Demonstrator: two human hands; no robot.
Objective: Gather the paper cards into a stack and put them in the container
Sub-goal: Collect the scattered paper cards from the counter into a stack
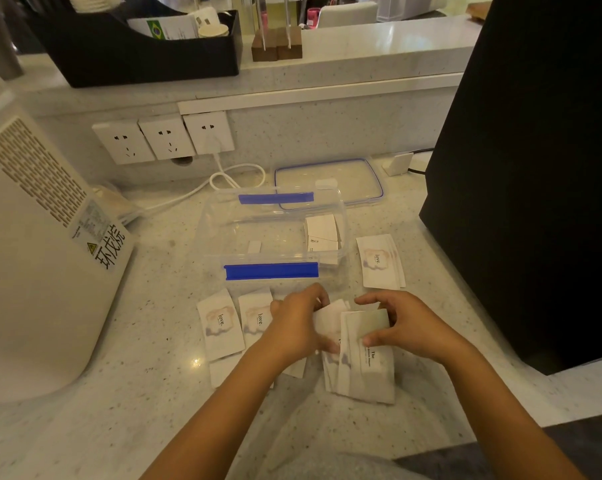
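White paper cards printed "love." lie on the speckled counter in front of a clear plastic container (pixel 223 223) with blue clips. My left hand (pixel 294 327) pinches one card (pixel 329 318) near the container's front edge. My right hand (pixel 401 323) grips the top of a fanned bunch of cards (pixel 368 365) that rests on the counter. Two single cards (pixel 220 323) lie to the left of my left hand, one partly under it. A small pile of cards (pixel 380 261) sits right of the container. A few folded cards (pixel 322 233) lie inside the container at its right end.
The container's lid (pixel 329 183) with a blue rim lies behind it. A white appliance (pixel 40 258) stands at the left, a tall black box (pixel 524 174) at the right. Wall sockets (pixel 164 140) and a white cable (pixel 223 178) are at the back.
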